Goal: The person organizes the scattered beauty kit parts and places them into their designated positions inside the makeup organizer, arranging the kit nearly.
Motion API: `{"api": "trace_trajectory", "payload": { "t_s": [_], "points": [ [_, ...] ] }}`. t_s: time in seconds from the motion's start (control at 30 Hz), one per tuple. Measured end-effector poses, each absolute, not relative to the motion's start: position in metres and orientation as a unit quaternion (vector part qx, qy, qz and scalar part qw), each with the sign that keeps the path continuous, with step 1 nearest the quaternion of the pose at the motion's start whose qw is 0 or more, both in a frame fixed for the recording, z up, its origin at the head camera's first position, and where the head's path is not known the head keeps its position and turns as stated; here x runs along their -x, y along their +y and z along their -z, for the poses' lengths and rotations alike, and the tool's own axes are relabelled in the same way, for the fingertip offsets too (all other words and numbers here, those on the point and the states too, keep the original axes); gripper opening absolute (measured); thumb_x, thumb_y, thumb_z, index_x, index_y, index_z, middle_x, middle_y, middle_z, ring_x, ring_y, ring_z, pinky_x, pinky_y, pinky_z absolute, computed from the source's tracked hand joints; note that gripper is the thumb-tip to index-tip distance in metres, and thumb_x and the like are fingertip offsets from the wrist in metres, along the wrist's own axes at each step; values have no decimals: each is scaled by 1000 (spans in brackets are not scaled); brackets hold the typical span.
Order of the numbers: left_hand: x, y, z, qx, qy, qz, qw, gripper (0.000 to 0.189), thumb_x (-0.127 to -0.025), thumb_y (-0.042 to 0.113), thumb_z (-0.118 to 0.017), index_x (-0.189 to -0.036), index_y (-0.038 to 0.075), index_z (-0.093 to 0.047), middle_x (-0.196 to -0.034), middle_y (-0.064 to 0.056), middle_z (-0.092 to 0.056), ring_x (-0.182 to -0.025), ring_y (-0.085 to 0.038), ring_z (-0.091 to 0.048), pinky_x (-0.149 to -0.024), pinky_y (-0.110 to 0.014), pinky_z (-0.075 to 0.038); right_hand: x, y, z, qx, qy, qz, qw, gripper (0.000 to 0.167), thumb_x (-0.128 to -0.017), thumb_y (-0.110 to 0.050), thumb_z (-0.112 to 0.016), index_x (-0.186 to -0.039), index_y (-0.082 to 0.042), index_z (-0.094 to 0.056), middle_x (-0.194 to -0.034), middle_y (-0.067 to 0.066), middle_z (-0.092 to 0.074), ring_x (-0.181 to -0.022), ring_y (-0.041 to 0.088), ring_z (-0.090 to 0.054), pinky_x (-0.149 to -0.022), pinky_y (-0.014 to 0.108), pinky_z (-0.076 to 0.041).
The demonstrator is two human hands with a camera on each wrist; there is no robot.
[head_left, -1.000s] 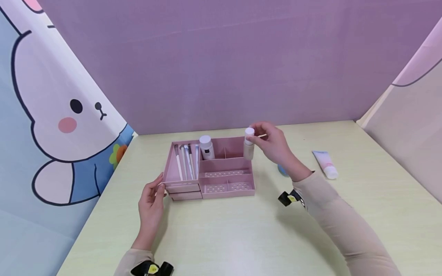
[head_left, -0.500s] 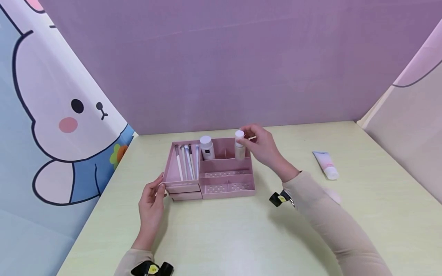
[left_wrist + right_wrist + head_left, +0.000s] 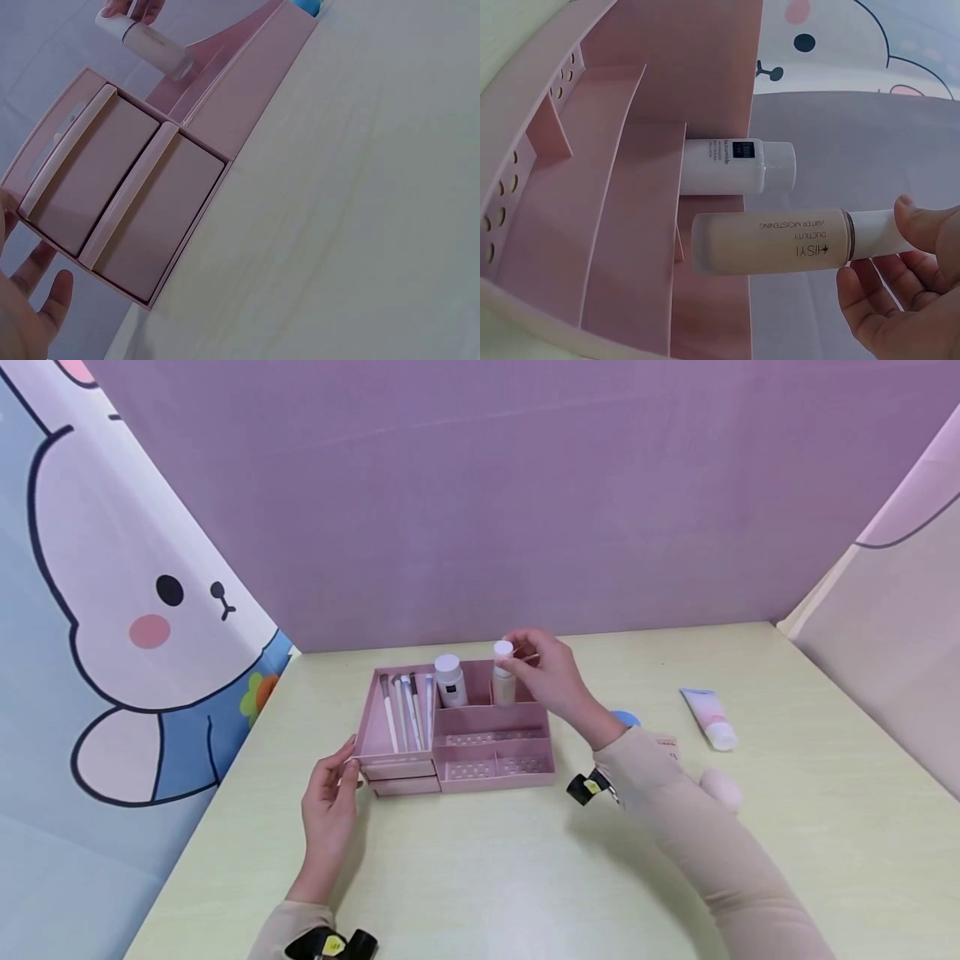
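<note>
My right hand (image 3: 553, 675) pinches the white cap of a foundation bottle (image 3: 504, 690), which hangs upright over the organizer's back row. In the right wrist view the beige foundation bottle (image 3: 772, 241) has its base beyond the compartment wall's top edge. Beside it, a white lotion bottle (image 3: 720, 166) stands in a back compartment. The pink organizer (image 3: 491, 720) also holds several makeup brushes (image 3: 401, 710) in its left tray. At its front left corner, my left hand (image 3: 330, 802) rests with loose fingers; two fingertips (image 3: 58, 296) show apart from the side in the left wrist view.
Two drawers (image 3: 154, 217) form the organizer's front left. To the right on the table (image 3: 480, 877) lie a squeeze tube (image 3: 708, 718), a pale rounded sponge (image 3: 722, 789), a blue round item (image 3: 626, 717) and a pinkish flat item (image 3: 667, 745) partly behind my right sleeve.
My right hand has carried the foundation bottle left, from the organizer's back right corner to beside the lotion bottle. The sponge and flat item have come out from behind the sleeve. My left hand stays put.
</note>
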State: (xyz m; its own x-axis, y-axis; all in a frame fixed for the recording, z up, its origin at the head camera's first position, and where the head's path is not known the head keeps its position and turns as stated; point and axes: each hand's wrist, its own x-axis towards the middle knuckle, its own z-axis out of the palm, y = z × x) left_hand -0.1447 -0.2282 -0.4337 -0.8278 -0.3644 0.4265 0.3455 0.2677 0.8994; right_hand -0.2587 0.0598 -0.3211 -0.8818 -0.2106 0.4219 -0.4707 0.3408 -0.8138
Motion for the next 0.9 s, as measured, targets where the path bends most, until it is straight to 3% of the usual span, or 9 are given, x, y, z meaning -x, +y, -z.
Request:
{"api": "trace_trajectory", "payload": {
  "t_s": [0.43,0.9],
  "points": [
    [145,-228,433,-21,-744,606,281,25,-102,2,-52,-127,-2,-59,-138,-3,-60,-110,2,-58,-81,-14,-51,272,43,330,-211,-790,-553,158,24,-90,-3,-73,-111,5,-64,-99,18,-66,-90,29,-63,-83,41,-55],
    [146,-229,434,-18,-741,610,281,25,-102,2,-53,-125,-4,-58,-138,-1,-60,-111,1,-58,-81,-13,-50,278,30,339,-201,-784,-566,155,22,-91,-5,-72,-110,4,-64,-103,17,-64,-93,28,-63,-85,37,-55]
  ]
}}
